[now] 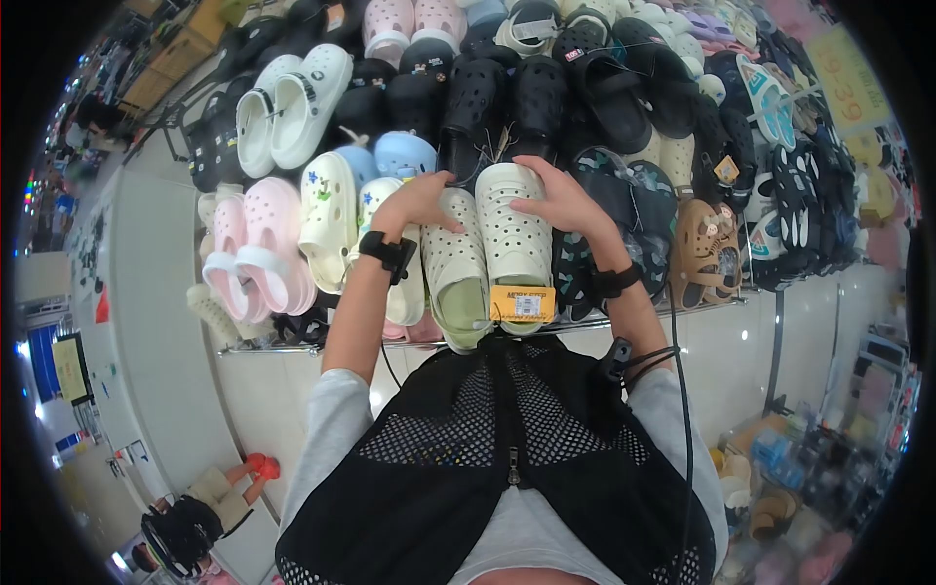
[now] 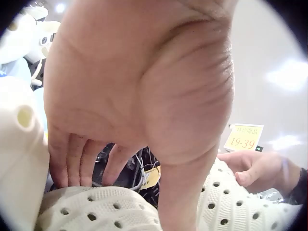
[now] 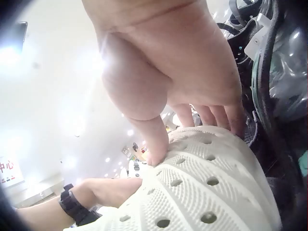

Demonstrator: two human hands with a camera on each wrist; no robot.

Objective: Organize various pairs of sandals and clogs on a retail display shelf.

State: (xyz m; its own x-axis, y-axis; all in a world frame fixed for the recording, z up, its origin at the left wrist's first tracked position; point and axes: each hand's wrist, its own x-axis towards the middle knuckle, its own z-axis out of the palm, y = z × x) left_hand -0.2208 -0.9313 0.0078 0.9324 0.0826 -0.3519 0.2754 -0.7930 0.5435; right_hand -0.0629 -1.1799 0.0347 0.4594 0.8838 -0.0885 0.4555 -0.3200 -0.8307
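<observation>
A pair of cream-white perforated clogs lies side by side at the rack's near edge, toes pointing away from me and green insoles showing. My left hand (image 1: pixel 414 203) grips the toe end of the left clog (image 1: pixel 454 252), its thumb (image 2: pixel 180 192) along the upper and its fingers (image 2: pixel 86 163) over the toe's far side. Around the toe of the right clog (image 1: pixel 515 232), my right hand (image 1: pixel 570 203) holds on, thumb (image 3: pixel 156 147) on the top and fingers (image 3: pixel 219 118) past the front edge. A yellow price tag (image 1: pixel 524 304) hangs over the right clog's heel opening.
Pink clogs (image 1: pixel 273 234) and a cream clog with charms (image 1: pixel 329 210) sit to the left. Black clogs (image 1: pixel 475 97) stand behind the pair; dark patterned sandals (image 1: pixel 624 195) and brown clogs (image 1: pixel 704 249) are on the right. A metal rail (image 1: pixel 283 348) runs along the front.
</observation>
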